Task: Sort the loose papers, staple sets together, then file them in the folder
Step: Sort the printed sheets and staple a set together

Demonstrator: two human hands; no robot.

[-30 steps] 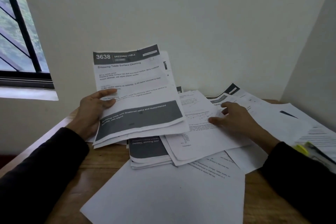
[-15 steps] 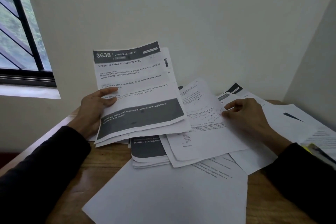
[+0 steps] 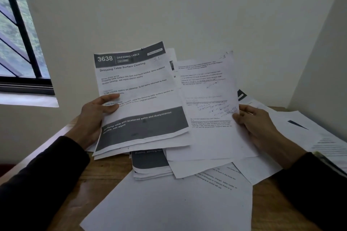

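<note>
Head view, the only one. Left hand is gripping a sheaf of printed sheets by its left edge, thumb curled over the front just under the "No visible stains" line, fingers hidden behind. The sheaf is standing tilted up off the wooden table, top page headed "3638 Dressing Table", dark band across its lower part. It is sitting much as it did half a second ago.

Big change is on the right: right hand is now pinching a single handwritten sheet at its right edge, thumb on the front, fingers curled behind. That sheet was lying low on the pile a second ago, with the hand flat on it; now it is raised nearly upright just beside the sheaf, its left edge tucked behind the sheaf's right edge. "S3" is scribbled at its top corner.

Under both hands loose papers are lying scattered and overlapping on the table. A small stack with a dark-banded top page is sitting below the sheaf. A large blank sheet is lying nearest the viewer. More pages are spreading to the far right by the wall. Window at upper left.
</note>
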